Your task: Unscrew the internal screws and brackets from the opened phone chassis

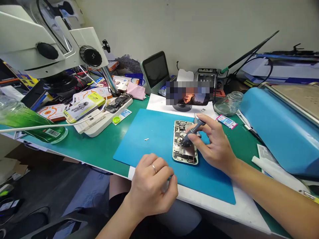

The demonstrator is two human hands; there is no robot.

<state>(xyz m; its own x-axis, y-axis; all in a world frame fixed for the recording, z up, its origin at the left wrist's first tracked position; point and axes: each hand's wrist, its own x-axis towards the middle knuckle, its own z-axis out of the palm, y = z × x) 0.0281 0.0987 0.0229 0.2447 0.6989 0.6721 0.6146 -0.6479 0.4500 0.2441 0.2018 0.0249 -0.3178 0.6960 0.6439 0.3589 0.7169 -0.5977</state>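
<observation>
2 bare hands over an opened phone, flat on the blue mat near the desk's front edge, back down, guts on show. Right hand pinching a dark screwdriver between thumb and fingertips, tip down roughly mid-board, remaining fingers fanned loose beside the frame. Left hand curled into a loose fist just off the phone's near corner, thumb pressed against forefinger, ring on 1 finger; no telling about anything tiny inside that pinch.

Probably light and stiff, that phone, but properly fragile inside: thin flex cables, little metal shields, bare chips. Safest hold, at a guess: the shiny rim along the 2 long sides, never the innards. Rounded corners plus glossy metal, so likely slippery in bare fingers. Matte, rubbery-looking mat underneath, decent grip by the look of it. Screwdriver slim, round, dull grey.

1 small white bit alone on the mat, well apart. Clear glass jar behind, big white microscope off left.
</observation>
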